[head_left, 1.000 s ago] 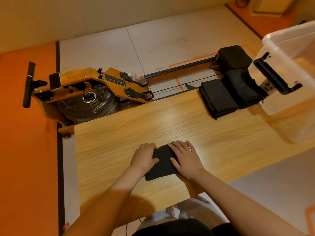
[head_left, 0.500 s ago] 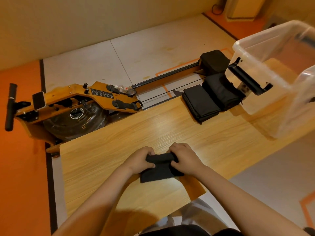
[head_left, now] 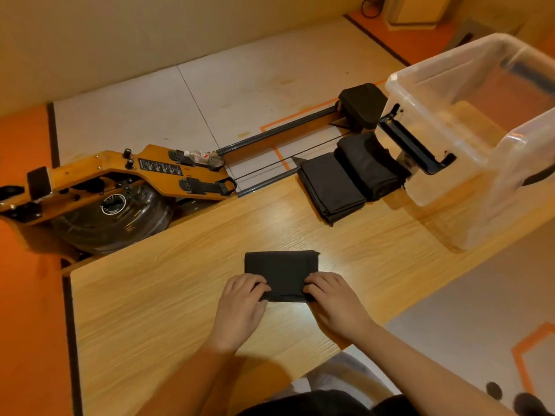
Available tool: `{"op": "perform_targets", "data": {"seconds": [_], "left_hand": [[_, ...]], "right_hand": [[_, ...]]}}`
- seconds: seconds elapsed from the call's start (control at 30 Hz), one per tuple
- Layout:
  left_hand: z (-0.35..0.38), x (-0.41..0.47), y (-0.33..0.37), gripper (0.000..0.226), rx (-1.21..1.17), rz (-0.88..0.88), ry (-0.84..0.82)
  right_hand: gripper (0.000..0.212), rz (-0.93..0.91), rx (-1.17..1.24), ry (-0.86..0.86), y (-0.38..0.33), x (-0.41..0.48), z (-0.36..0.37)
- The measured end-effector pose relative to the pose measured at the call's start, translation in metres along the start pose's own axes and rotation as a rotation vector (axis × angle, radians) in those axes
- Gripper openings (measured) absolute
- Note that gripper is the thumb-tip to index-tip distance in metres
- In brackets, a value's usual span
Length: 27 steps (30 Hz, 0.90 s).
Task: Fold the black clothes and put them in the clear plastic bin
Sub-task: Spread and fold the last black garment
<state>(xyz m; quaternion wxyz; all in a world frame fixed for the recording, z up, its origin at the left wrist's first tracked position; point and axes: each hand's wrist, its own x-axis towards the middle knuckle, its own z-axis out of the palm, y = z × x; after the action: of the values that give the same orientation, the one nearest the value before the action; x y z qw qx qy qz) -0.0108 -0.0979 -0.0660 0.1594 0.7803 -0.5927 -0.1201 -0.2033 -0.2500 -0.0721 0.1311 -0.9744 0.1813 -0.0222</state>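
Wooden table (head_left: 186,310): light oak grain, running from the near left to the far right, bearing every task item. Rowing machine (head_left: 126,187): wood frame with a dark round tank, on the floor just beyond the table's far edge, its rail reaching right to a black seat (head_left: 362,103). Clear plastic bin (head_left: 444,181): on the table's far right end, open top, a black latch handle (head_left: 416,147) on the end facing the clothes. Flat folded pile (head_left: 329,187): black clothes stacked at the table's far edge, left of the bin. Thicker folded bundle (head_left: 371,165): black, between the flat pile and the bin, touching the pile; whether it touches the bin cannot be told. Black cloth (head_left: 280,267): folded rectangle lying flat near the table's middle, well apart from the bin, directly in front of the person. Left hand (head_left: 240,309): fingers curled onto the cloth's near left corner, pinching the edge. Right hand (head_left: 333,301): fingers curled onto the near right corner, pinching likewise. Plastic bottle (head_left: 204,156): lying on the rowing machine's footboard.
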Motion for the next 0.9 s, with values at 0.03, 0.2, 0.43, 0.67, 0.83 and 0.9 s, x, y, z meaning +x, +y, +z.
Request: {"op": "perform_targets", "data": {"seconds": [0.03,0.2,0.43,0.67,0.83,0.9], "left_hand": [[0.001,-0.004,0.001,0.019,0.026,0.008,0.01],[-0.012,0.006,0.013,0.038,0.055,-0.053,0.108],[0.015,0.034,0.008,0.06,0.196,-0.14,-0.197],[0.012,0.036,0.011,0.058,-0.001,-0.245,-0.136],[-0.005,0.047,0.001,0.057,-0.042,-0.461,0.033],[-0.011,0.054,-0.005,0.06,-0.021,-0.461,-0.062]], "right_hand": [[0.019,-0.011,-0.007,0.011,0.001,-0.002,-0.001],[0.033,0.051,0.051,0.132,-0.01,0.022,-0.018],[0.055,0.121,-0.041,-0.169,-0.009,0.055,0.006],[0.063,0.305,0.096,-0.119,0.004,0.043,0.009],[0.045,0.399,0.303,0.049,0.007,0.055,-0.007],[0.047,0.43,0.304,0.015,0.008,0.065,-0.014]]}}
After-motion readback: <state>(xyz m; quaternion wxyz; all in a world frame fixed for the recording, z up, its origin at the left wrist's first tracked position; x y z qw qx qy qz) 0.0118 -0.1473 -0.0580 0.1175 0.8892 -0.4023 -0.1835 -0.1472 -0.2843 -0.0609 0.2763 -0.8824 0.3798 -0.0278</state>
